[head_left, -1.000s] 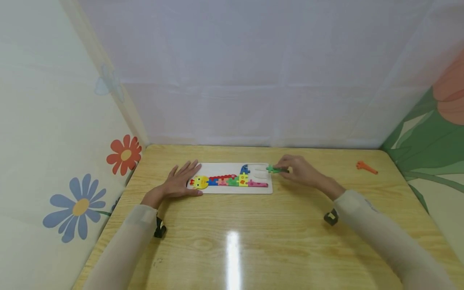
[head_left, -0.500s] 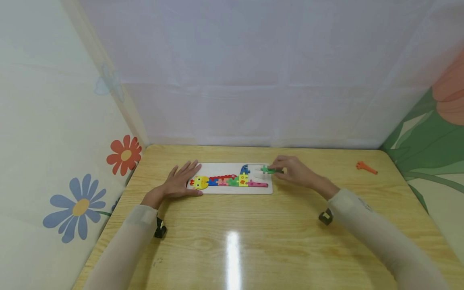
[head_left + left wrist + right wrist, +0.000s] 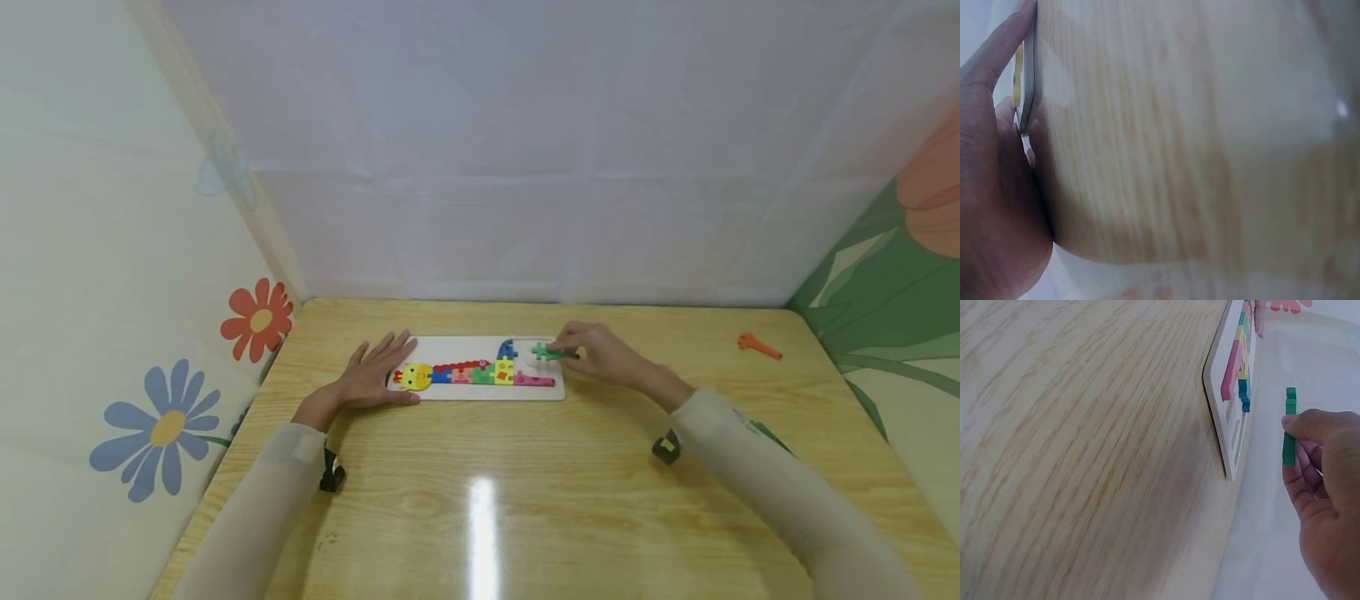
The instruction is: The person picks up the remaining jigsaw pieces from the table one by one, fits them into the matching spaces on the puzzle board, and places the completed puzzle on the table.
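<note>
A white puzzle board [image 3: 450,346] with a giraffe of coloured pieces lies on the table, its yellow head [image 3: 414,377] at the left end. My left hand [image 3: 371,375] rests spread around the board's left end, thumb along the lower edge. Between thumb and fingers, my right hand [image 3: 603,354] pinches a green piece [image 3: 542,352] over the board's right part, beside the blue piece [image 3: 506,350] and above the pink one [image 3: 534,381]. In the right wrist view the green piece [image 3: 1290,434] is held clear of the board [image 3: 1217,394].
An orange piece [image 3: 759,345] lies on the wooden table [image 3: 420,500] at the far right. A pale cloth wall [image 3: 525,208] stands along the table's back edge, with flower-printed walls [image 3: 168,429] at both sides.
My right hand has moved left with the green piece, from the board's right edge to over its empty outlined part. My left hand and the board have stayed in place.
</note>
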